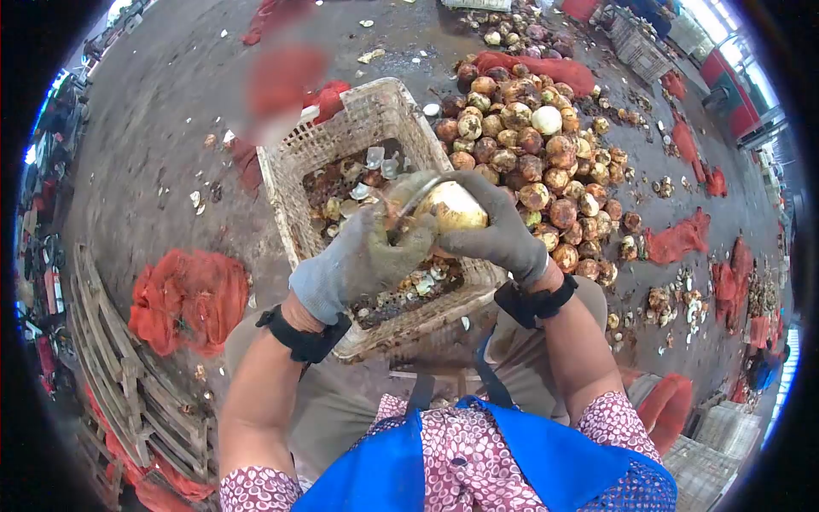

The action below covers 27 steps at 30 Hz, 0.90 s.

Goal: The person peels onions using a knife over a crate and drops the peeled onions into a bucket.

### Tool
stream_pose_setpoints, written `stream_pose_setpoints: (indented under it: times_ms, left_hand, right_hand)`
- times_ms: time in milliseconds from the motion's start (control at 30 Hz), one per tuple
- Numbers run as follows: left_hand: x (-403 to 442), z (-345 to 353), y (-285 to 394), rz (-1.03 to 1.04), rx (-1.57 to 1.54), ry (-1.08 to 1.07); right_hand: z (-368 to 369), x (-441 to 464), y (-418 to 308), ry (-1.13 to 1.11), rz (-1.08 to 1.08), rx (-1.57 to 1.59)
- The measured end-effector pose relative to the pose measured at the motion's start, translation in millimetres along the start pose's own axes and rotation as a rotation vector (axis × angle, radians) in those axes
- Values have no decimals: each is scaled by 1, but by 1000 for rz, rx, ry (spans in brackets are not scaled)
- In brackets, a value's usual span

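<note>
A partly peeled onion (452,208), white on top with some brown skin, is held above the crate. My right hand (505,232), in a grey glove, wraps round its right side. Against the onion's left side, my left hand (368,256), gloved in lighter grey with a dirty palm, has its fingers bent closed. A thin edge shows near those fingers; whether it is skin or a blade I cannot make out. Below both hands stands a dirty white plastic crate (281,200) with peels and scraps at its bottom.
A large heap of onions (533,194) lies beyond the crate to the right. A red mesh bag (189,300) lies at left, beside a wooden pallet (128,367). Another red mesh bag (680,237) rests at right, with peel scraps scattered over the floor.
</note>
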State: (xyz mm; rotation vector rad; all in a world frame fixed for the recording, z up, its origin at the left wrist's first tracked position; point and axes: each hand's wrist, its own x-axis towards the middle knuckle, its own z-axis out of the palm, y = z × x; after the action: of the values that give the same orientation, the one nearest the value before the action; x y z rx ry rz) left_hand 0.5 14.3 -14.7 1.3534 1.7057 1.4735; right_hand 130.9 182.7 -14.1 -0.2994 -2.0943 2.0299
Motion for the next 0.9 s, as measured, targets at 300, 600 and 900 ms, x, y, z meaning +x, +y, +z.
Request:
stream_pose_setpoints:
  times_ms: [300, 600, 900]
  left_hand:
    - [-10, 3, -9, -71, -51, -54]
    - [10, 17, -18, -50, -213, 312]
    - [31, 2, -8, -238, -83, 292]
  right_hand:
    - [5, -7, 21, -60, 54, -133]
    - [13, 4, -4, 167, 117, 332]
    - [1, 0, 5, 92, 36, 805]
